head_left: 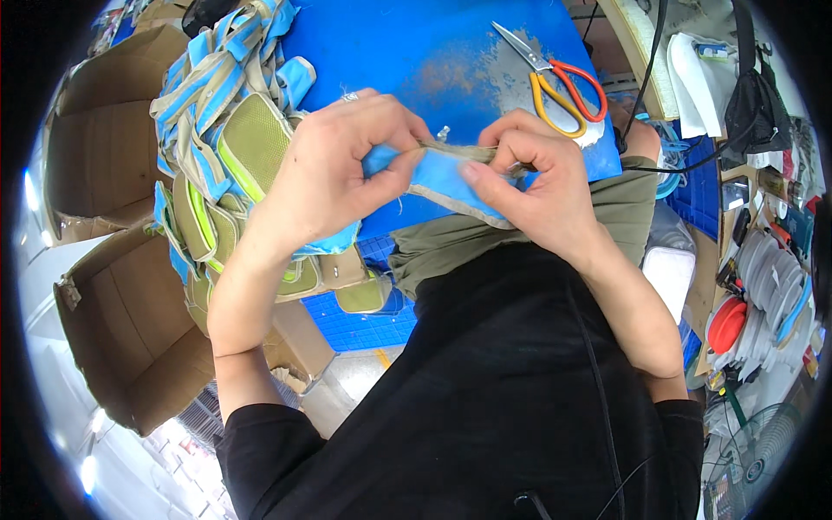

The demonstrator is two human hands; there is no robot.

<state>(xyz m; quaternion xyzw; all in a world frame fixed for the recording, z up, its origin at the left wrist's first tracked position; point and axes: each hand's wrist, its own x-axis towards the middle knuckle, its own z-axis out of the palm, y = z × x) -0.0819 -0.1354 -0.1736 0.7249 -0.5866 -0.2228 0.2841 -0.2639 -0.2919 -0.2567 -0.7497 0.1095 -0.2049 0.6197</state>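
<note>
Between my hands, over the near edge of the blue table (364, 43), a blue fabric piece (458, 180) with beige edging is stretched. My left hand (325, 169) pinches its left end between thumb and fingers. At the other end, my right hand (550, 186) grips the beige strip with curled fingers, its thumb lying on the blue cloth. Scissors (543, 64) with one red and one yellow handle lie beyond my right hand, blades partly spread. Left of my left hand is a heap of sewn pieces (253, 139) in olive mesh and lime, with blue and beige straps (208, 113).
Two open cardboard boxes, a far one (95, 165) and a nearer one (130, 321), stand at the left. On the right, a black pouch (757, 113) hangs by a white cloth (693, 87). Stacked white discs (771, 269) and a fan (758, 455) are farther down that side.
</note>
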